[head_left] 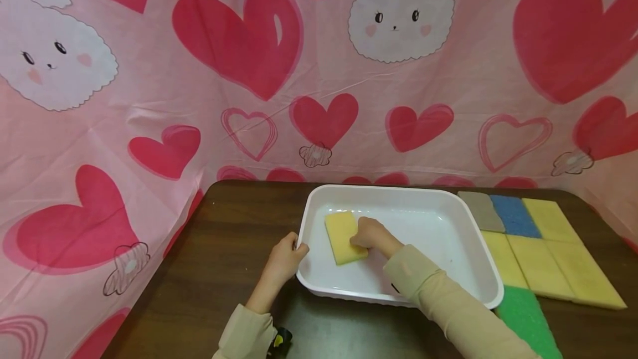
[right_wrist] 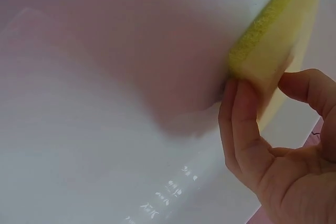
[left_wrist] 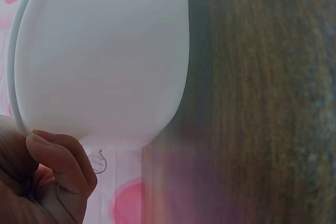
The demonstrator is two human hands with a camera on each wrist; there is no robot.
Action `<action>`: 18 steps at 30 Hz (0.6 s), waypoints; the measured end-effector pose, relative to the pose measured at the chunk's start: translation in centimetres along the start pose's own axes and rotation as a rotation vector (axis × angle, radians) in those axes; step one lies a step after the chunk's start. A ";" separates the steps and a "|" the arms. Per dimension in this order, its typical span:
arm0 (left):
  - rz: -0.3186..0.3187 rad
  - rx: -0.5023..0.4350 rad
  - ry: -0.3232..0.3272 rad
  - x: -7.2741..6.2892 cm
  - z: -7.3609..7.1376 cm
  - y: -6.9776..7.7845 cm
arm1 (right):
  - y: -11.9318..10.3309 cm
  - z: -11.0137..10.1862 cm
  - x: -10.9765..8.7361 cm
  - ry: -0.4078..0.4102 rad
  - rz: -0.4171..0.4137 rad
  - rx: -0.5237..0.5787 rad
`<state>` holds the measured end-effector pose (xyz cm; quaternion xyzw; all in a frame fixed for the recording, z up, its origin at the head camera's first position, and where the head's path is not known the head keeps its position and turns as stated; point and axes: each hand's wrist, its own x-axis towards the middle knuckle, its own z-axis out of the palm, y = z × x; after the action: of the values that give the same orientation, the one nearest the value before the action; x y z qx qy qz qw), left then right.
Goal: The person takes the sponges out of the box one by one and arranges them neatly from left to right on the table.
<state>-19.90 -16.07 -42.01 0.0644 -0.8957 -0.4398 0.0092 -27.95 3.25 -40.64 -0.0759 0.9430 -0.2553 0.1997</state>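
A white rectangular basin (head_left: 423,237) stands on the dark wooden table. My left hand (head_left: 287,257) grips its left rim, fingers curled over the edge; the left wrist view shows those curled fingers (left_wrist: 63,156) at the rim beside the basin's smooth outer wall (left_wrist: 105,61). Inside the basin, toward its left side, my right hand (head_left: 371,235) pinches a yellow sponge (head_left: 341,237) by its right edge. In the right wrist view the thumb lies on one face of the sponge (right_wrist: 268,45) and the fingers on the other, close over the white basin floor.
Right of the basin lie several flat yellow sponges (head_left: 540,265), a grey pad (head_left: 480,210), a blue pad (head_left: 515,216) and a green pad (head_left: 528,317). A pink curtain (head_left: 319,71) with hearts and rabbits hangs behind the table (head_left: 239,220).
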 end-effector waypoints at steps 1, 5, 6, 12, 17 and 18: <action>0.001 0.001 0.001 0.0 0.0 0.0 | 0.0 0.0 0.0 0.000 0.000 0.004; -0.001 0.003 -0.003 0.0 0.0 0.0 | 0.1 -0.2 -0.2 -0.002 -0.003 0.017; -0.002 0.003 -0.004 0.0 0.0 0.1 | 0.1 -0.2 -0.3 -0.002 -0.005 0.019; -0.007 0.003 -0.010 -0.1 0.0 0.1 | 0.2 -0.5 -0.3 0.005 -0.013 0.026; -0.002 0.007 0.001 0.0 0.0 0.1 | 0.2 -1.0 -0.6 -0.004 -0.018 0.016; 0.001 0.007 0.004 0.0 0.1 0.0 | 0.3 -1.1 -0.6 -0.011 -0.020 0.013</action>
<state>-19.90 -16.00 -42.04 0.0650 -0.8973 -0.4365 0.0109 -27.84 4.13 -39.68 -0.0853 0.9393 -0.2632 0.2027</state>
